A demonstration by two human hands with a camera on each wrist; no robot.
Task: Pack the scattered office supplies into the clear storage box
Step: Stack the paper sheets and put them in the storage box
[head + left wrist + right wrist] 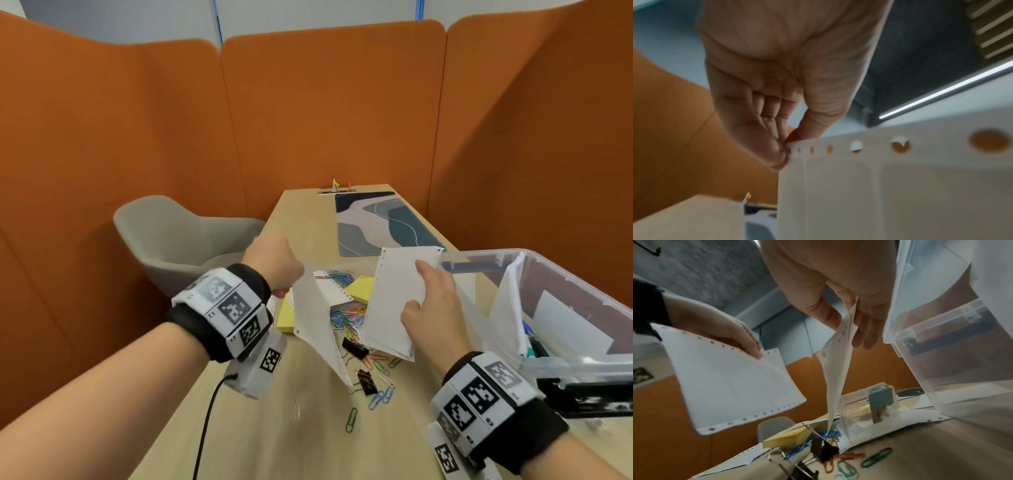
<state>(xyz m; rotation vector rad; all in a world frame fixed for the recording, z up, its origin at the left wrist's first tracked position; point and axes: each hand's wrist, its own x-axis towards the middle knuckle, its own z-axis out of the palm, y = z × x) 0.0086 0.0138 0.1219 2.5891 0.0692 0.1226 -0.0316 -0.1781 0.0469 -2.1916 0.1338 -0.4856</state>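
Note:
My left hand (284,291) pinches the top corner of a white perforated paper sheet (317,325) that hangs over the table; the pinch shows in the left wrist view (789,148). To its right, my right hand (423,277) holds a second perforated sheet (390,301) between thumb and fingers, just left of the clear storage box (582,359). In the right wrist view this sheet (838,369) hangs from my right hand (849,327). Papers and pens lie in the box. Coloured paper clips (349,315), black binder clips (356,347) and yellow sticky notes (359,289) lie below the sheets.
More perforated paper (330,291) lies on the wooden table (301,428). A small clear case (869,405) stands beside the box. A patterned desk mat (376,222) lies further back. A grey chair (178,236) stands on the left; orange partitions (325,120) enclose the desk.

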